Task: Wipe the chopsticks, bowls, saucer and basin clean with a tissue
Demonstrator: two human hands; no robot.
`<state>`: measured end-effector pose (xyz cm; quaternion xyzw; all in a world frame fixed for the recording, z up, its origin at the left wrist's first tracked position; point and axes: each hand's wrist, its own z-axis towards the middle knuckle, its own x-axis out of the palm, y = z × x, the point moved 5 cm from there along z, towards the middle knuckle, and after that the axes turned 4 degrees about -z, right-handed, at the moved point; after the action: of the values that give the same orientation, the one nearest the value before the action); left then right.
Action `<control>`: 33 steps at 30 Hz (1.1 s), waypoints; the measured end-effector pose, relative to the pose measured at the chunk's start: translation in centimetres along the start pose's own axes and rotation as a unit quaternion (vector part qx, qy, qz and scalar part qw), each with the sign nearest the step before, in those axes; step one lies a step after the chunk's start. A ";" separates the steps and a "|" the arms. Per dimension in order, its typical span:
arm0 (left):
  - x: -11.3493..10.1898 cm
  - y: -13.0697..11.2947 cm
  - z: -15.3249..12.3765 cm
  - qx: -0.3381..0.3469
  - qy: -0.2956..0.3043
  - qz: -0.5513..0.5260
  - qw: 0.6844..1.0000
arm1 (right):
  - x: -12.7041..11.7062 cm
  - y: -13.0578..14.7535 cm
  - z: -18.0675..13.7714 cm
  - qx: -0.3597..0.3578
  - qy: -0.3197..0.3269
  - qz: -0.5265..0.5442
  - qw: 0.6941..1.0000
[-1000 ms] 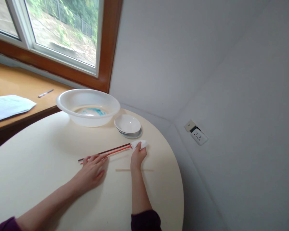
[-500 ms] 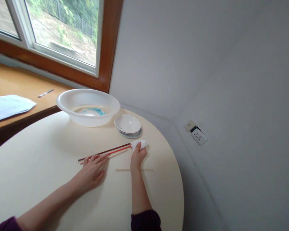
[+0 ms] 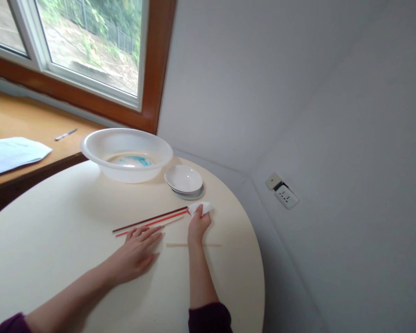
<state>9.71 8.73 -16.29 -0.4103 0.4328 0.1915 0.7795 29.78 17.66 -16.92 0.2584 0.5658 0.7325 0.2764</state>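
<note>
My right hand point(image 3: 198, 225) grips a crumpled white tissue point(image 3: 205, 208) at the right ends of two chopsticks. One is a dark brown chopstick point(image 3: 149, 219), the other a red chopstick point(image 3: 169, 216); they lie side by side, slanting across the table. Just below them, my left hand point(image 3: 138, 249) rests with its fingers stretched out. Its fingertips are over a pale wooden chopstick point(image 3: 175, 220), partly hidden under them. Another pale chopstick point(image 3: 176, 244) lies level on the table, passing beneath my right wrist.
A translucent white basin point(image 3: 135, 173) with something blue in its bottom stands at the back of the round table point(image 3: 72, 231). Right of it are stacked small white dishes point(image 3: 183, 179). A wooden desk point(image 3: 31, 115) at left bears paper point(image 3: 14, 152) and a pen point(image 3: 65, 134).
My left hand has come off the red chopstick and shifted slightly right and toward me, onto the pale chopstick. My right hand stays in place with the tissue.
</note>
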 end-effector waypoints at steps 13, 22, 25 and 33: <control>0.4 -2.9 0.2 0.039 0.099 -0.041 0.994 | 0.2 -0.2 0.0 0.011 0.012 0.020 1.000; -0.2 -3.3 0.0 0.062 0.080 -0.019 0.995 | 0.2 -0.6 0.0 0.015 0.014 0.016 1.000; 0.0 -3.2 0.0 0.064 0.059 -0.012 0.996 | 0.2 -0.7 0.1 0.014 0.010 0.012 1.000; -0.2 -3.0 0.9 0.041 -0.001 -0.009 0.999 | 0.2 -0.3 0.0 0.020 0.014 0.026 0.999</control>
<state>11.97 7.71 -14.44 -0.3811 0.4357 0.1672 0.7981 29.67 17.91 -17.21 0.2682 0.5773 0.7316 0.2442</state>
